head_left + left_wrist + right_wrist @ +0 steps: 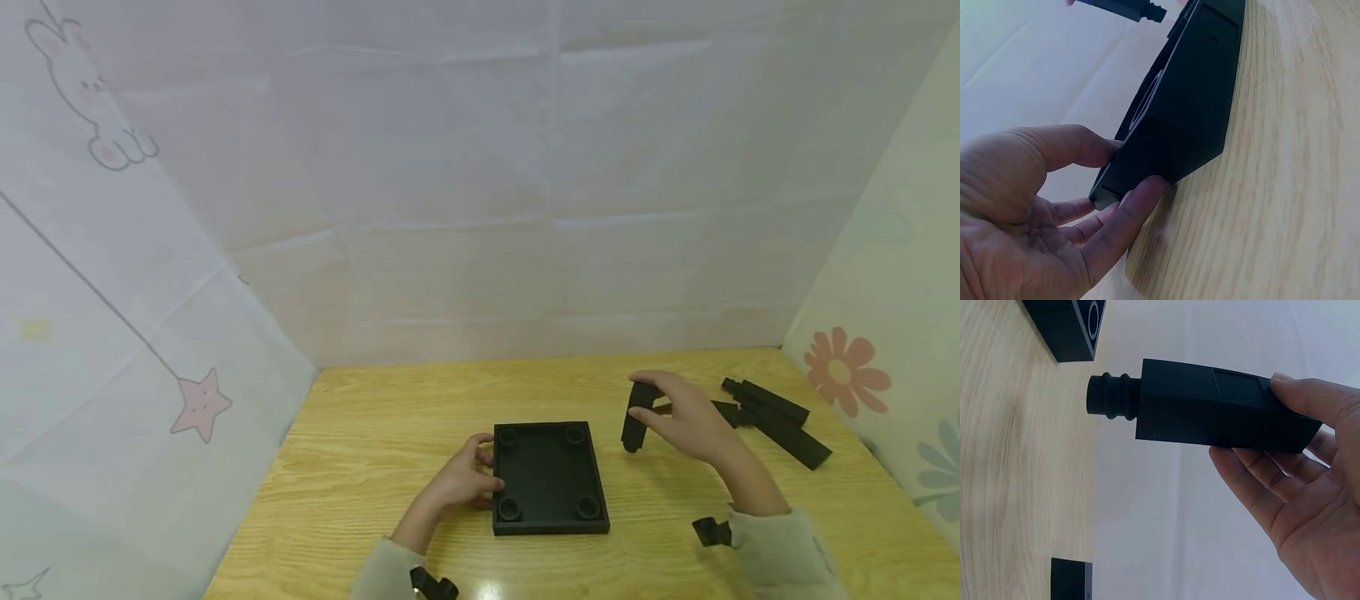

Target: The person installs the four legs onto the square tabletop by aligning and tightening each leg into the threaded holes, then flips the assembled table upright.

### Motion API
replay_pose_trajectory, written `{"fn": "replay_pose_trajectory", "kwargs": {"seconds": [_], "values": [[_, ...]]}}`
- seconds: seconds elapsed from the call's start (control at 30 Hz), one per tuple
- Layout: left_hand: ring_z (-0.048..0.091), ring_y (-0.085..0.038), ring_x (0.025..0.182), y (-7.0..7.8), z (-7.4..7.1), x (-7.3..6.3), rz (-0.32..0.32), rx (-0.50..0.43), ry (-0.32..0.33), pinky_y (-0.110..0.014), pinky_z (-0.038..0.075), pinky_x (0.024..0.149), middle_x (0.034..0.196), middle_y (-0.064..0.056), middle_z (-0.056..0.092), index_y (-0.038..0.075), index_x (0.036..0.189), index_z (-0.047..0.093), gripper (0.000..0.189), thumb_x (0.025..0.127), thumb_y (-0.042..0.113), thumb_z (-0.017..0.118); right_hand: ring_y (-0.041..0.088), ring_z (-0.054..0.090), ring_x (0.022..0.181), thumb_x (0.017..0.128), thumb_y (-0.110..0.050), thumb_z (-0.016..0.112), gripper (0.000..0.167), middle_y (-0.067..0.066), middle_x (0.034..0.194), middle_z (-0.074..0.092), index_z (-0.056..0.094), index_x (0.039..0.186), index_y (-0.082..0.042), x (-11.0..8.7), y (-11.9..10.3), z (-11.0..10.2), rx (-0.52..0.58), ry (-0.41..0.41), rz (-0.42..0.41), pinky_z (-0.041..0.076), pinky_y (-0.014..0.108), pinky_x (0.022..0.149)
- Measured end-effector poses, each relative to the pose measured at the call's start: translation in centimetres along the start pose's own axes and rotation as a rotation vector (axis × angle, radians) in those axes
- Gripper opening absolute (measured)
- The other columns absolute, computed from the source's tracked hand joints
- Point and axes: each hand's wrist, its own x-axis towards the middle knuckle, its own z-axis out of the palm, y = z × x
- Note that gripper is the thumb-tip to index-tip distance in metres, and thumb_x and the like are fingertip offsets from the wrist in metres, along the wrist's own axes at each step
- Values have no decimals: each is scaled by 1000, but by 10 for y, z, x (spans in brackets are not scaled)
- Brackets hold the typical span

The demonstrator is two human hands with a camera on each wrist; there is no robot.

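A shallow black square panel (550, 475) lies on the table with its raised rim up and a round socket (587, 507) in each corner. My left hand (467, 477) grips its left edge, thumb over the rim and fingers at the outer side, as the left wrist view shows. To the right of the panel, my right hand (686, 417) holds a black square leg (1204, 406) above the table, thumb on one face and fingers against the opposite one. The ribbed round peg (1113, 395) at the leg's end sticks out from the hand, pointing down in the head view.
Several more black legs (791, 437) lie in a loose pile at the right side of the wooden table (390, 417), partly behind my right hand. White printed sheets (450, 208) hang at the back and both sides. Each wrist carries a small black camera (711, 532).
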Motion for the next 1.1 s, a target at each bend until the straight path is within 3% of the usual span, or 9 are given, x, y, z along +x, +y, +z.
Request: {"fn": "replay_pose_trajectory", "kwargs": {"seconds": [0.47,0.83,0.93,1.1], "values": [[63,-25,77,-2,7,6,8,12,-6,-49,62,68,124,-22,43,5,156,25,86,85,-5,71,37,57,124,98,-23,69,50,16,141,56,52,142,-6,9,-8,13,24,-4,-25,58,46,88],[62,-25,78,-2,9,7,15,7,-7,-50,62,69,124,-22,43,6,157,25,86,85,-4,71,34,59,119,97,-15,70,48,16,135,56,53,139,-3,17,-18,25,7,17,-77,60,39,84],[63,-25,79,-2,8,6,12,4,-8,-49,62,69,124,-22,43,6,156,25,86,85,-4,72,30,61,113,94,-13,72,45,12,129,59,55,136,-6,18,-21,27,-72,51,-147,60,39,81],[63,-25,80,-1,7,5,3,-3,-18,-46,62,69,123,-21,42,6,156,25,85,86,-3,72,20,62,96,85,-10,80,41,6,114,62,65,123,-11,21,-20,35,-263,176,-368,57,35,72]]}}
